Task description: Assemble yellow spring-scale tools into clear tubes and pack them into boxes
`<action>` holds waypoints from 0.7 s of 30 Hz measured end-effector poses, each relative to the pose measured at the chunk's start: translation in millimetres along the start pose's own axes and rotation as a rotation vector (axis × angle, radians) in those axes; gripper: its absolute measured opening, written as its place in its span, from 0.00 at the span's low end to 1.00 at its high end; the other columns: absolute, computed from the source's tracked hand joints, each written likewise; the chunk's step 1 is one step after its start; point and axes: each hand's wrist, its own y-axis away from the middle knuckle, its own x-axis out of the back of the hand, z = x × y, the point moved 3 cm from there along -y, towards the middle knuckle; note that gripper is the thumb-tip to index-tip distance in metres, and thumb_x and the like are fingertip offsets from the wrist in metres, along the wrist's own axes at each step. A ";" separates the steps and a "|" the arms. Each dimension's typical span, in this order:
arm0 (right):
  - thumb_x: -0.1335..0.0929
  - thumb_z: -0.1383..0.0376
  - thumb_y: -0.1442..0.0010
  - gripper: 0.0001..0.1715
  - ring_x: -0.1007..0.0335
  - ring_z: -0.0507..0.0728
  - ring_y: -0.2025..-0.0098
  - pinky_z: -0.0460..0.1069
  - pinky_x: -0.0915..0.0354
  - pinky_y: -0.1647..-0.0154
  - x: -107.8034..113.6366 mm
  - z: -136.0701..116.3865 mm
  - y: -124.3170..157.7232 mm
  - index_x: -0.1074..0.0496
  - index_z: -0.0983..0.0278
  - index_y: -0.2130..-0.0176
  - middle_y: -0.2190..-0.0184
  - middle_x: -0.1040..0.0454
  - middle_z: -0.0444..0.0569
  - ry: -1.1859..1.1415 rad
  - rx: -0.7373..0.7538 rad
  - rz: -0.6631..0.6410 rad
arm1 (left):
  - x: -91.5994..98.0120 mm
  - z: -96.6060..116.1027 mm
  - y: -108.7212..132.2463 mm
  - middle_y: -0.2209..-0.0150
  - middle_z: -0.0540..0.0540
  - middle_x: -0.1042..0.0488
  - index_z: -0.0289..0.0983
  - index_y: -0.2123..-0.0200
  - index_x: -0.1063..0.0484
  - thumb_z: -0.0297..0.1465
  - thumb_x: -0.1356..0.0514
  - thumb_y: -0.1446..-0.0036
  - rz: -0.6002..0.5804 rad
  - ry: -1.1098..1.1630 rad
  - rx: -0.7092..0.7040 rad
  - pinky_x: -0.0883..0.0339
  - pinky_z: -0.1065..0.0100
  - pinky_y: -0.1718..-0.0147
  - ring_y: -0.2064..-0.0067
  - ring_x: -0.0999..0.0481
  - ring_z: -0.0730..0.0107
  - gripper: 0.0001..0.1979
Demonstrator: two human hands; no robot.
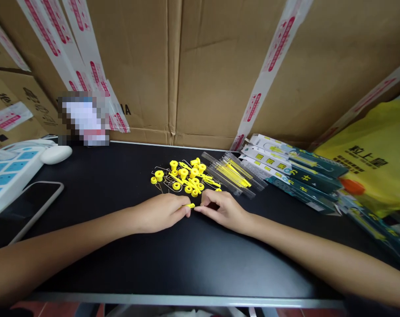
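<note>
Where both hands meet on the black table (120, 259), the left hand (160, 213) has its grip clamped on a small yellow piece (189, 205); the right hand (224, 212) has its grip pinched together at the piece's other end. Loose yellow parts (187, 178) lie just beyond.

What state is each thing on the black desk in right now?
Small yellow plastic piece, pinched between both hands.
Left hand, shut on it.
Right hand, fingertips pinched at its end.
Pile of yellow plastic parts, loose, scattered.
Clear plastic sleeves, lying flat, filled.
Flat dark phone, screen off.
Brown cardboard boxes, taped shut.
</note>
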 end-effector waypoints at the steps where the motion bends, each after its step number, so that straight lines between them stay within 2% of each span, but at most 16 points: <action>1: 0.33 0.59 0.36 0.16 0.40 0.48 0.78 0.43 0.43 0.76 -0.2 0.4 0.0 0.38 0.63 0.73 0.78 0.34 0.42 0.015 0.023 -0.014 | -0.6 0.3 0.9 0.68 0.48 0.25 0.36 0.64 0.28 0.30 0.53 0.34 -0.002 -0.006 0.000 0.38 0.70 0.63 0.65 0.26 0.70 0.14; 5: 0.34 0.61 0.35 0.16 0.40 0.49 0.78 0.44 0.44 0.76 -0.8 0.9 -1.1 0.37 0.63 0.73 0.79 0.34 0.42 0.097 0.119 -0.081 | -3.8 0.2 4.6 0.68 0.48 0.24 0.36 0.65 0.29 0.31 0.53 0.34 0.000 -0.067 0.013 0.38 0.69 0.63 0.64 0.24 0.67 0.14; 11: 0.36 0.65 0.34 0.08 0.31 0.51 0.71 0.45 0.37 0.69 -1.5 -2.4 -2.1 0.31 0.65 0.66 0.73 0.27 0.47 0.120 0.183 -0.142 | -8.9 -2.9 5.4 0.67 0.47 0.23 0.37 0.65 0.31 0.33 0.54 0.34 0.006 -0.154 0.015 0.38 0.67 0.65 0.64 0.23 0.64 0.14; 16: 0.34 0.65 0.35 0.09 0.32 0.51 0.73 0.45 0.37 0.70 -0.8 -2.6 -0.4 0.31 0.65 0.69 0.74 0.27 0.47 0.072 0.158 -0.102 | -11.2 -2.4 5.7 0.67 0.46 0.23 0.38 0.63 0.31 0.33 0.55 0.33 0.014 -0.232 0.039 0.37 0.66 0.67 0.65 0.22 0.62 0.14; 21: 0.35 0.64 0.34 0.11 0.33 0.51 0.73 0.45 0.38 0.71 -0.4 -2.2 -0.6 0.33 0.64 0.69 0.74 0.28 0.46 0.050 0.133 -0.118 | -11.8 -0.1 6.4 0.70 0.45 0.24 0.37 0.63 0.32 0.35 0.56 0.33 0.025 -0.299 0.066 0.38 0.66 0.70 0.67 0.23 0.60 0.15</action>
